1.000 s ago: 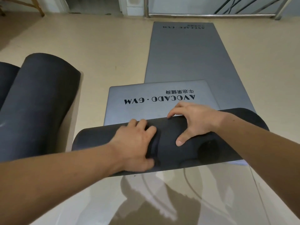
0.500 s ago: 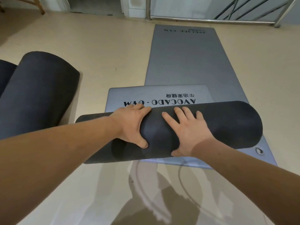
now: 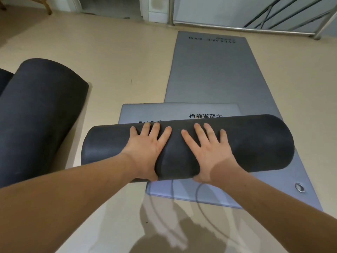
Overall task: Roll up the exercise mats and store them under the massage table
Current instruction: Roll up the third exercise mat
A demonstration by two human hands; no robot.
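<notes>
Part-rolled mat on flat mat, left hand and right hand atop, finished roll leftward.

Two bare forearms fill the lower part of the head view: the left forearm looms broad and close to the lens, and the right forearm looks slimmer, each uncovered right down to the wrist. The left hand and the right hand are bare as well, with short, neatly trimmed nails. The wide-angle lens swells both arms toward the frame's bottom corners.
</notes>
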